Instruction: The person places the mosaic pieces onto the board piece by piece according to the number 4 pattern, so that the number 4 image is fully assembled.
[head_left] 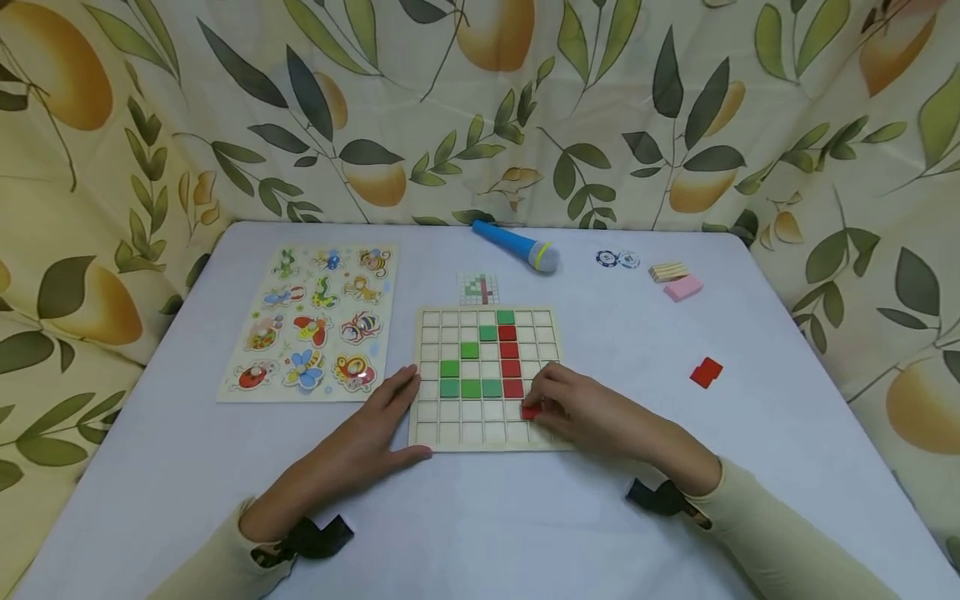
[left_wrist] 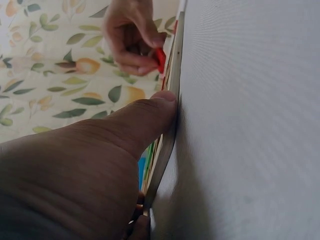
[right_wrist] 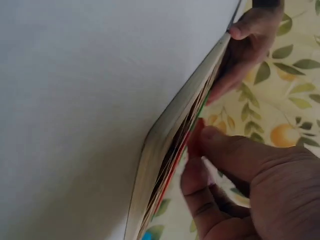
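Note:
A wooden grid board (head_left: pixel 438 432) lies in the middle of the table, with several green tiles (head_left: pixel 470 388) and a column of red tiles (head_left: pixel 511 367) in its squares. Between thumb and fingertips my right hand (head_left: pixel 592 408) pinches a red tile (head_left: pixel 530 412) over the lower right squares, just below that column. In the right wrist view the pinched tile (right_wrist: pixel 196 140) is tilted at the board's face. My left hand (head_left: pixel 367 433) rests against the board's left side and near corner, fingers extended, its thumb (left_wrist: pixel 150 112) touching the near edge.
Behind the board lies a small pattern card (head_left: pixel 477 289), with a blue toy microphone (head_left: pixel 517 246) beyond it. An insect picture board (head_left: pixel 255 333) lies at left. Loose red tiles (head_left: pixel 707 372), a pink block (head_left: pixel 683 288), wooden sticks (head_left: pixel 668 272) and round tokens (head_left: pixel 617 259) lie at right.

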